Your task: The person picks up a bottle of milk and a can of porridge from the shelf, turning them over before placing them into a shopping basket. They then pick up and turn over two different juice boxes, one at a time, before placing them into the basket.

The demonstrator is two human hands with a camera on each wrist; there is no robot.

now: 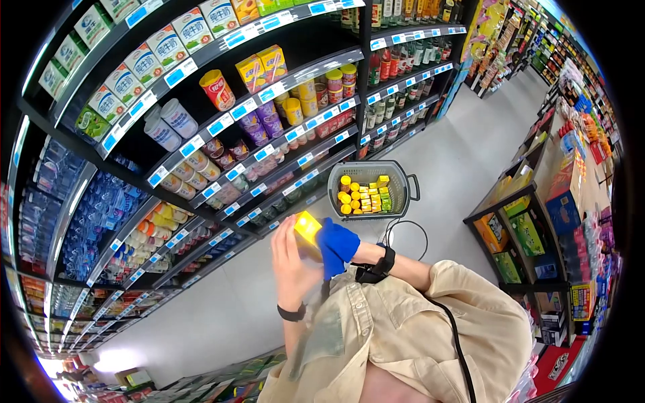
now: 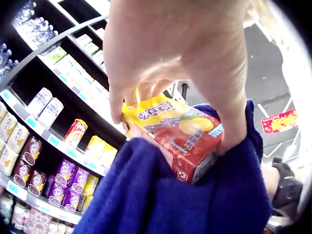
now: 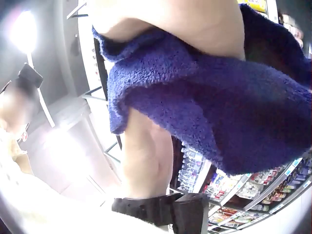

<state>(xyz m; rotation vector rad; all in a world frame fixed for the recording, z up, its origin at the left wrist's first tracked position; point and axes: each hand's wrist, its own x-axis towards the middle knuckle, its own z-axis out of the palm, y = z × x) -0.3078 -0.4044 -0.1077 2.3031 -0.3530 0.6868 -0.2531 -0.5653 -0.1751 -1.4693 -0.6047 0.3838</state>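
Observation:
My left hand (image 1: 293, 269) grips a yellow drink carton (image 1: 308, 227) by its sides, fingers on one side and thumb on the other. In the left wrist view, grape and lemon pictures show on the carton's yellow and red face. A blue cloth (image 1: 338, 245) lies against the carton's other side and covers its lower part. My right hand (image 3: 195, 24) holds this cloth, which hides most of its fingers. Close by in the right wrist view is the left forearm (image 3: 146, 161) with its black wristband.
On the floor ahead stands a grey basket (image 1: 401, 195) with several yellow-lidded cans and small cartons in it. Shelves (image 1: 295, 74) of milk cartons, cans and bottles line the left. A display stand (image 1: 514, 195) is at right. A black cable (image 1: 423, 235) loops near the basket.

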